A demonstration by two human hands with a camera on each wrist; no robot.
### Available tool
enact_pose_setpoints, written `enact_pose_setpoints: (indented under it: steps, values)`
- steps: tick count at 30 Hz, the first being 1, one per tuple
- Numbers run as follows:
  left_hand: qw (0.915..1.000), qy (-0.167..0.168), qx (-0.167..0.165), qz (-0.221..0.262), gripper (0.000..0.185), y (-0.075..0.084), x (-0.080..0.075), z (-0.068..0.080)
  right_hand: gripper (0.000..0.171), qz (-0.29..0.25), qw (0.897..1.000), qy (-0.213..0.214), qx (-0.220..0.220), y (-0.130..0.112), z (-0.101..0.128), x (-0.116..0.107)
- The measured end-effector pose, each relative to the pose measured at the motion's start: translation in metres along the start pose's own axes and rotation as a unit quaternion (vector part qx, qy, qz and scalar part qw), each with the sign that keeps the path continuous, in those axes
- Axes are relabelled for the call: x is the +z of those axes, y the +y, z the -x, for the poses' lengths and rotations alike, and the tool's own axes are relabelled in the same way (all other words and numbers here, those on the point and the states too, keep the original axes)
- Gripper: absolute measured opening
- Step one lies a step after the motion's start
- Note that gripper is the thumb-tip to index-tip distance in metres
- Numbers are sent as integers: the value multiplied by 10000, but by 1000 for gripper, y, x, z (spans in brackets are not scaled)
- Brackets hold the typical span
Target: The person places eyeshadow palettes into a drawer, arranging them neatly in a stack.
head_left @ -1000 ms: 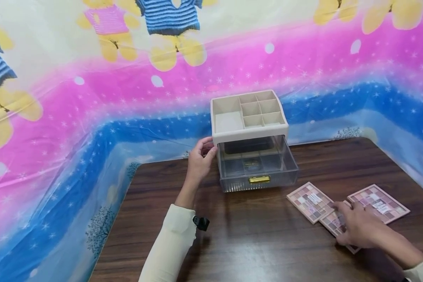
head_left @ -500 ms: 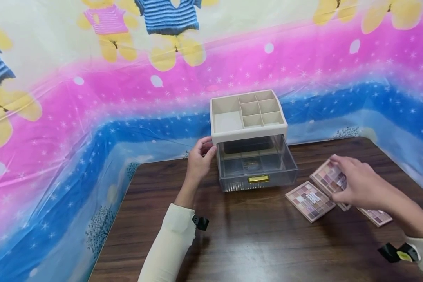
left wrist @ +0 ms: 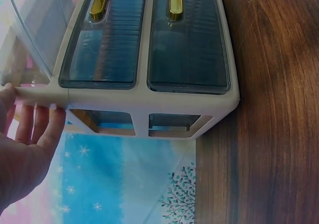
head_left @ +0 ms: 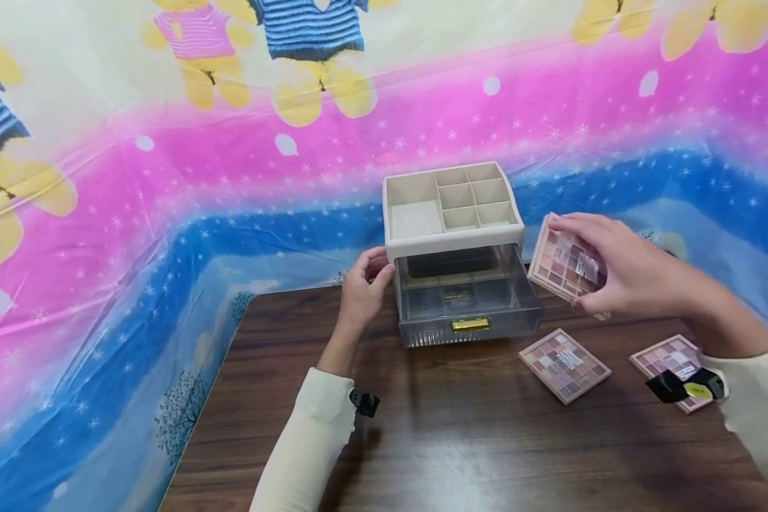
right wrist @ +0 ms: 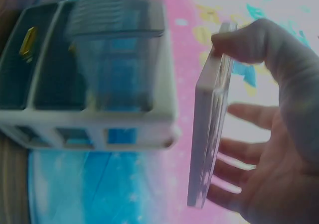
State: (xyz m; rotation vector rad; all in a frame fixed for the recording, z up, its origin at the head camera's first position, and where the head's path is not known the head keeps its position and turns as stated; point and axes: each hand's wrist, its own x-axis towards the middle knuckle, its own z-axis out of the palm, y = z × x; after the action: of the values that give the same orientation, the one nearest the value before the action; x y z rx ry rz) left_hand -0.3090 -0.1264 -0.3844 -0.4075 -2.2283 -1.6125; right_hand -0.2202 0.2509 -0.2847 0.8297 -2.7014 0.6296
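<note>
Right now the right hand [head_left: 627,274] holds one palette [head_left: 564,262] in the air just right of the organizer [head_left: 453,235], thumb on its near edge and fingers curled over its far edge; in the right wrist view the same palette [right wrist: 209,119] shows edge-on, pinched between thumb and fingers, apart from the organizer's side. The left hand [head_left: 363,288] rests against the organizer's left wall, fingers curled round the cream edge, as the left wrist view confirms with fingertips [left wrist: 37,122] pressed to the frame. The upper drawer [head_left: 467,299] stands pulled out toward the near side, its gold handle [head_left: 470,325] facing the person; through the clear plastic something dark lies at its far end, though what it is cannot be told. Two more palettes lie flat on the table [head_left: 422,441]: one [head_left: 564,365] near the drawer's right corner, another [head_left: 668,355] farther right, partly hidden by the right wrist's strap. As far as this shows, the work looks to be at an early stage: the drawer is open and braced, one palette is lifted and close to it but not yet over or inside it, and the two on the table are untouched. The top tray's compartments [head_left: 451,203] appear bare.
</note>
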Motion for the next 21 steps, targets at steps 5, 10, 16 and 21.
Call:
enact_pose_setpoints:
  steps: [5, 10, 16, 21]
  values:
    - [10000, -2, -62, 6, 32, 1, 1, 0, 112, -296, 9971, -572, -409, -25, -22, -5]
    - [10000, 14, -12, -60, 32, 1, 0, 0, 103, -346, 9873, -1301, -844, -45, -50, 8]
    - [10000, -12, 10, 10, 32, -1, 0, 1, 95, -175, 9733, -2044, -1030, -56, -73, 28]
    - [9999, -43, 25, 101, 32, -1, -1, 0, 88, -308, 9674, -2277, -1063, -55, -75, 36]
